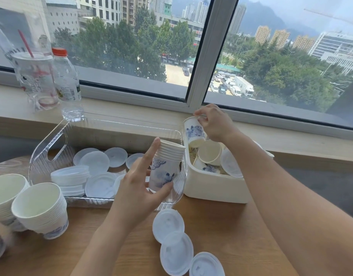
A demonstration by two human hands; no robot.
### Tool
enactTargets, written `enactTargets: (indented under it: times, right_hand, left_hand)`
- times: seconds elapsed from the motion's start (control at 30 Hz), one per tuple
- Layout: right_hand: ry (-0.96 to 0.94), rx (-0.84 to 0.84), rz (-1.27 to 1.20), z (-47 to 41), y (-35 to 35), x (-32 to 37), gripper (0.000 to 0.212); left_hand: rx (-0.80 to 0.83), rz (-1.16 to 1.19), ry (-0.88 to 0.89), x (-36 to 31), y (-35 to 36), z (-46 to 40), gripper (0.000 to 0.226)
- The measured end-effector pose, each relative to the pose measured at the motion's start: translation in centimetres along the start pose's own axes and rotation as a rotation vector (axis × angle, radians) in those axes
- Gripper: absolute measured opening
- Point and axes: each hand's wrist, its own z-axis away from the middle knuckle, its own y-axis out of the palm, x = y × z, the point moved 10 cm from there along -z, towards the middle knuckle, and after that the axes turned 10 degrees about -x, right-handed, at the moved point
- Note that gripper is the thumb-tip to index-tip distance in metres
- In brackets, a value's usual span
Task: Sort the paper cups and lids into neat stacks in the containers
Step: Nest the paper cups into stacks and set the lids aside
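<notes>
**Cup sorting by the window, both hands busy**

So the left hand (139,188) is gripping a nested stack of cups (165,166), white with blue flower print, thumb on one side and fingers wrapped round the other. It holds the stack upright right at the 3 o'clock end of the clear tray (50,148), just beside the tray's wall.

The right hand (213,124) is up around 1 o'clock, pinching the rim of a single cup (194,132) with its fingertips. That cup is tilted and hangs over the white bin (215,188), not touching the stuff below as far as I can tell.

Inside the white bin there's a jumble: another cup lying on its side with the mouth facing the camera, one more blue-print cup low down, and a lid (230,163) leaning against the wall.

The clear tray holds loose lids (101,185) scattered flat, plus a small pile of lids (70,177) at its 9 o'clock end.

On the wooden surface (115,232), at 6 o'clock, three more lids (175,251) overlap in a row. Over at 9 o'clock two fat stacks of cups (40,208) lie tipped with their mouths facing up toward the camera.

On the window sill at 11 o'clock stand a plastic bottle (67,82) with a red cap and a clear drink cup (37,80) with a red straw.
</notes>
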Motion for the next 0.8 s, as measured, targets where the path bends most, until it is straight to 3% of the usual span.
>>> enactTargets:
  times: [0.23,0.4,0.53,0.7,0.8]
  right_hand:
    - [-0.008,-0.109,-0.098,0.5,-2.7,0.4,0.015]
    - [-0.026,-0.262,-0.434,3.5,-7.5,1.5,0.007]
    - [-0.037,-0.191,-0.609,7.3,-7.7,2.4,0.008]
    - [-0.072,-0.092,-0.604,10.4,-6.3,3.0,0.016]
    - [-0.048,-0.049,-0.603,11.3,-5.5,2.7,0.01]
  left_hand:
    - [-0.021,0.019,0.01,-0.2,0.0,0.2,0.106]
    - [-0.011,0.003,0.017,-0.4,0.4,0.4,0.107]
    - [0.005,0.002,0.021,-0.5,0.9,0.6,0.108]
    - [0.037,0.033,0.03,-1.0,1.7,0.9,0.107]
    - [0.055,0.046,0.039,-1.4,2.2,1.2,0.106]
